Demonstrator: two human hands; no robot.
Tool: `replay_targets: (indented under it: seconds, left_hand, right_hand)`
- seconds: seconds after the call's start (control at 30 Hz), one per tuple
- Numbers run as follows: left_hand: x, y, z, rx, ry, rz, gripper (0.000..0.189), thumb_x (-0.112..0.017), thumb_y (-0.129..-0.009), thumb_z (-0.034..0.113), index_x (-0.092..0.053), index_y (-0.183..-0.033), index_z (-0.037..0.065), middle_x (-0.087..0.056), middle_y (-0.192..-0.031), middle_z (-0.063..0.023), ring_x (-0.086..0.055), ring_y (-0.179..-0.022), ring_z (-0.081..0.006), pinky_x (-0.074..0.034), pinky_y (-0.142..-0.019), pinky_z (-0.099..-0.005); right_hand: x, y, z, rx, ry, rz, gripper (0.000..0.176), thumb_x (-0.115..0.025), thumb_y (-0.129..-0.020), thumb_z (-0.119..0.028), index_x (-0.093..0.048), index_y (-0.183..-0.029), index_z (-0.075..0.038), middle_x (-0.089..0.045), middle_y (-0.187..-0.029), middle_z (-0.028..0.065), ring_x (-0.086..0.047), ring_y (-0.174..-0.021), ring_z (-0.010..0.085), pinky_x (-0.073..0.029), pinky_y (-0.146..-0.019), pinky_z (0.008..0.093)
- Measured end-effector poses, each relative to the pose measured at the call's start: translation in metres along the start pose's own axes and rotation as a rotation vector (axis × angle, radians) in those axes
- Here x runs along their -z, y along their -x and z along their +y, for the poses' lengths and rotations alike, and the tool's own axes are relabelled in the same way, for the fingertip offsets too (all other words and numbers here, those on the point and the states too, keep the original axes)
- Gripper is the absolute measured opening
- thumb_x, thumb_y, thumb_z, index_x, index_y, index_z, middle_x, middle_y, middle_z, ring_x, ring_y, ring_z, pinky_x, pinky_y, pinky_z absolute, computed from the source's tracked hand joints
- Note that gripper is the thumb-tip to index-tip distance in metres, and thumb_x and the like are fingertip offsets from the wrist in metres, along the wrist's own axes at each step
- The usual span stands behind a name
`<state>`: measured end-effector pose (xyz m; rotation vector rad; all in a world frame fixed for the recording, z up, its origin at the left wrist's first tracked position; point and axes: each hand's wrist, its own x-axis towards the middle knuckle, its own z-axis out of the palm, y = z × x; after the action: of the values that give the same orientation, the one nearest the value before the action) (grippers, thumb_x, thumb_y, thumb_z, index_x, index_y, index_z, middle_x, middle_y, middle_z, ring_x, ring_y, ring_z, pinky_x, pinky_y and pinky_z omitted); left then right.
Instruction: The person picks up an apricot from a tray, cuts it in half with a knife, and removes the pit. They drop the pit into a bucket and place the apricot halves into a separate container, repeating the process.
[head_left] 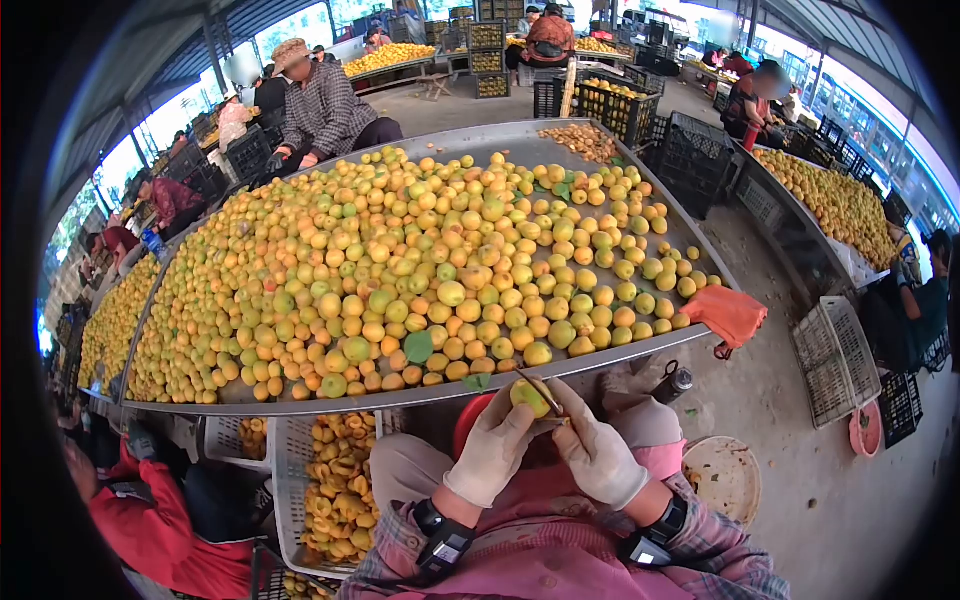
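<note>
In a pale glove, my left hand point(492, 445) holds a yellow-green fruit point(530, 396) between its fingers, just past the tray's near edge. My gloved right hand point(592, 447) is closed around a small knife point(541, 388), whose thin dark blade lies against the fruit. Both hands are close together above my lap. Beyond them, a wide metal tray point(420, 405) bears a large heap of yellow and orange fruit point(380, 270). A green leaf point(418, 347) rests on the fruit near the front edge.
White crates of cut fruit point(340, 490) stand at the lower left, beside a person in red point(165, 520). An orange net bag point(727, 315) hangs over the tray's right corner. A round lid-like container point(724, 480) and white crates point(836, 360) are at the right.
</note>
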<state>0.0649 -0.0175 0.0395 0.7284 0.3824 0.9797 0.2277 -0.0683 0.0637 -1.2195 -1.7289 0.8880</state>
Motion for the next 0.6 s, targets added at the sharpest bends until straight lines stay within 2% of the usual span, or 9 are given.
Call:
replay_targets:
  seconds: [0.1,0.23,0.33,0.4,0.43,0.5,0.53,0.57,0.6]
  left_hand:
    - [-0.004,0.001,0.001,0.007,-0.035,0.016,0.051,-0.059,-0.098,0.026,-0.041,-0.139,0.002,-0.054,-0.127,-0.0073,-0.054,-0.117,-0.0196,-0.045,-0.101,-0.0349]
    - [-0.002,0.000,-0.003,-0.001,-0.044,0.016,0.050,-0.059,-0.098,0.023,-0.040,-0.139,0.001,-0.053,-0.127,-0.0074,-0.053,-0.116,-0.0180,-0.044,-0.101,-0.0325]
    - [-0.002,0.001,-0.003,0.009,-0.025,0.025,0.049,-0.058,-0.098,0.022,-0.041,-0.139,0.001,-0.053,-0.127,-0.0069,-0.053,-0.115,-0.0171,-0.043,-0.101,-0.0310]
    - [-0.003,0.003,-0.003,0.025,-0.016,0.041,0.049,-0.058,-0.098,0.022,-0.041,-0.139,0.000,-0.053,-0.127,-0.0066,-0.053,-0.115,-0.0167,-0.043,-0.101,-0.0302]
    - [-0.004,0.004,-0.003,-0.008,-0.102,0.068,0.047,-0.059,-0.098,0.022,-0.043,-0.137,0.000,-0.055,-0.123,-0.0068,-0.054,-0.111,-0.0160,-0.044,-0.098,-0.0293]
    - [-0.004,0.003,0.000,-0.040,-0.191,0.094,0.046,-0.059,-0.098,0.021,-0.045,-0.136,0.001,-0.057,-0.120,-0.0070,-0.056,-0.108,-0.0153,-0.045,-0.095,-0.0283]
    - [-0.003,0.002,0.003,-0.103,-0.416,0.071,0.043,-0.060,-0.097,0.021,-0.047,-0.133,0.001,-0.059,-0.115,-0.0074,-0.057,-0.103,-0.0148,-0.046,-0.092,-0.0279]
    - [-0.003,0.003,0.005,-0.164,-0.642,0.047,0.041,-0.061,-0.097,0.020,-0.049,-0.131,0.001,-0.061,-0.110,-0.0078,-0.058,-0.099,-0.0142,-0.047,-0.088,-0.0276]
    - [-0.003,0.004,0.005,-0.159,-0.645,0.045,0.041,-0.061,-0.097,0.020,-0.049,-0.131,0.001,-0.061,-0.110,-0.0078,-0.058,-0.099,-0.0142,-0.047,-0.088,-0.0276]
  right_hand:
    - [0.001,0.004,0.005,-0.090,0.009,-0.021,0.060,-0.045,-0.099,-0.016,-0.019,-0.151,-0.005,-0.055,-0.125,0.0271,-0.058,-0.109,0.0424,-0.050,-0.088,0.0403]
    - [-0.003,0.007,0.004,-0.095,0.039,0.012,0.060,-0.045,-0.099,-0.015,-0.019,-0.151,-0.006,-0.058,-0.119,0.0278,-0.060,-0.104,0.0438,-0.050,-0.085,0.0426]
    - [-0.004,0.007,0.004,-0.016,0.074,0.059,0.060,-0.045,-0.099,-0.016,-0.019,-0.151,-0.006,-0.059,-0.117,0.0279,-0.061,-0.101,0.0437,-0.051,-0.083,0.0437]
    - [-0.003,0.008,-0.002,-0.095,0.108,0.044,0.059,-0.045,-0.098,-0.016,-0.020,-0.151,-0.007,-0.061,-0.112,0.0282,-0.062,-0.098,0.0437,-0.051,-0.080,0.0454]
    - [-0.004,0.008,0.000,-0.094,0.107,0.045,0.059,-0.045,-0.098,-0.016,-0.020,-0.151,-0.007,-0.061,-0.112,0.0282,-0.062,-0.098,0.0437,-0.051,-0.080,0.0454]
    - [-0.007,0.011,0.007,-0.137,0.119,0.038,0.059,-0.047,-0.097,-0.017,-0.022,-0.150,-0.006,-0.065,-0.096,0.0268,-0.064,-0.087,0.0435,-0.052,-0.073,0.0476]
    - [-0.005,0.011,0.006,-0.138,0.115,0.041,0.059,-0.047,-0.097,-0.017,-0.022,-0.150,-0.006,-0.065,-0.096,0.0268,-0.064,-0.087,0.0435,-0.052,-0.073,0.0476]
    - [-0.004,0.012,0.005,-0.149,0.146,0.032,0.059,-0.048,-0.097,-0.018,-0.022,-0.149,-0.006,-0.065,-0.088,0.0248,-0.064,-0.080,0.0426,-0.052,-0.069,0.0478]
    - [-0.002,0.012,0.003,-0.160,0.177,0.024,0.059,-0.049,-0.097,-0.019,-0.023,-0.149,-0.006,-0.065,-0.079,0.0229,-0.064,-0.074,0.0416,-0.052,-0.065,0.0480]
